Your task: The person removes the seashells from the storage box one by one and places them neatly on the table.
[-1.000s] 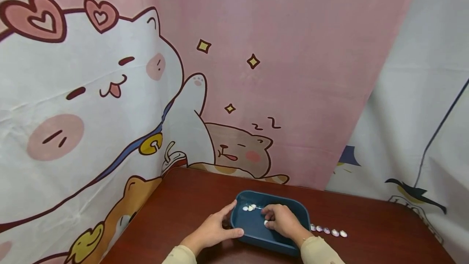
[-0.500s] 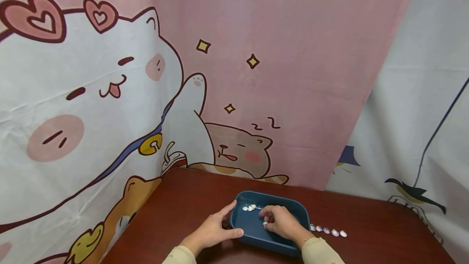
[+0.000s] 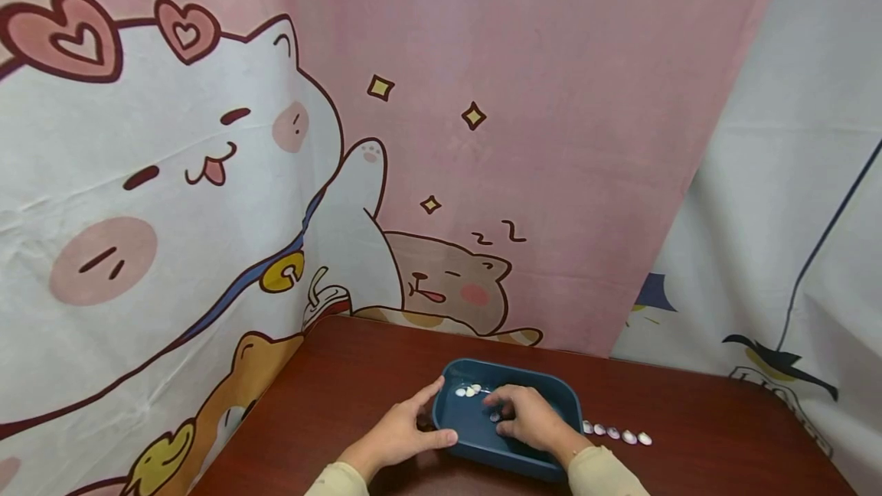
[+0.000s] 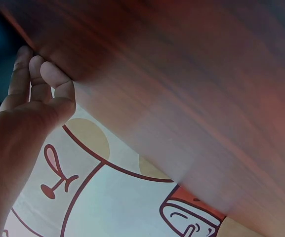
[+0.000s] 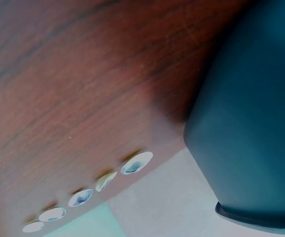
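A blue rectangular tray (image 3: 475,419) stands on the table in the head view. My left hand (image 3: 403,427) grips its left end, thumb at the near rim and index finger at the far left corner. In the left wrist view the other fingers (image 4: 53,79) bend beside the tray's wall. My right hand (image 3: 530,416) is inside the tray, thumb and index finger apart. Between their tips a small greyish shell (image 3: 494,417) shows, seemingly on the tray floor. Three whitish shells (image 3: 470,391) lie together near the tray's far left corner. The right wrist view shows no right fingers.
Several shells (image 3: 614,432) form a row on the brown table (image 3: 696,412), right of the tray; the same shells (image 5: 80,197) appear in the right wrist view. A printed cloth (image 3: 551,136) with cartoon animals hangs behind the table and along its left side.
The right thumb and index finger have parted. The shell between them, earlier whitish and against the thumb, now looks greyish and sits slightly left of it. The left hand and tray have stayed put.
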`<state>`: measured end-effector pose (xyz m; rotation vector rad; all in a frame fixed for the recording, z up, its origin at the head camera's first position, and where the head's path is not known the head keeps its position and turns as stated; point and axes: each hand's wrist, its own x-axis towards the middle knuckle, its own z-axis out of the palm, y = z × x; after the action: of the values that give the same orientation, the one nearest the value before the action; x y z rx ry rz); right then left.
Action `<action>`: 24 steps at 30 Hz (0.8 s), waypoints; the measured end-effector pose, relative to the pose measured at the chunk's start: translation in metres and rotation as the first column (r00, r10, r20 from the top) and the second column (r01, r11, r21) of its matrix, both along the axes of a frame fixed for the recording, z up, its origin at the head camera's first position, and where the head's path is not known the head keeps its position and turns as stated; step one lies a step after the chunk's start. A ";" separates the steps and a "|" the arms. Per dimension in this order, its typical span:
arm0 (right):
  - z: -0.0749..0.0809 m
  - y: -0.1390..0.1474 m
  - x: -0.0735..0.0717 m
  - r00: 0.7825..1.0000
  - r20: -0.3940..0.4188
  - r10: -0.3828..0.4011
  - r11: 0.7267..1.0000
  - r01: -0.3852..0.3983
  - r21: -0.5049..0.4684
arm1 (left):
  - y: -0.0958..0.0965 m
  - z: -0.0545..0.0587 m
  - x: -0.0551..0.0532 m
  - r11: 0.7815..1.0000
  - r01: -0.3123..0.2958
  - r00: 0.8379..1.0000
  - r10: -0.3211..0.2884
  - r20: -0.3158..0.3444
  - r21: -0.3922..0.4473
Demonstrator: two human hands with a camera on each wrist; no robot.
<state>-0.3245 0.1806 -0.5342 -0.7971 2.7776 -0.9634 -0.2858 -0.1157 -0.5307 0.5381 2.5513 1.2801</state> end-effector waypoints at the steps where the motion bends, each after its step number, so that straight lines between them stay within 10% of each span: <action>1: 0.000 0.000 0.000 1.000 0.003 0.008 1.000 -0.008 0.003 | 0.000 0.000 0.000 1.000 0.000 1.000 0.000 0.002 -0.004; 8: -0.002 0.000 0.000 1.000 0.007 0.030 1.000 -0.030 0.006 | 0.000 0.000 0.000 1.000 0.004 1.000 -0.004 0.000 -0.002; 24: 0.000 -0.006 0.003 0.983 -0.027 -0.182 0.981 0.183 0.059 | -0.001 0.000 0.001 1.000 -0.008 1.000 0.008 0.001 -0.006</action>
<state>-0.3216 0.1742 -0.5344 -0.5547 2.9242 -0.8961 -0.2851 -0.1172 -0.5306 0.5265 2.5577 1.2748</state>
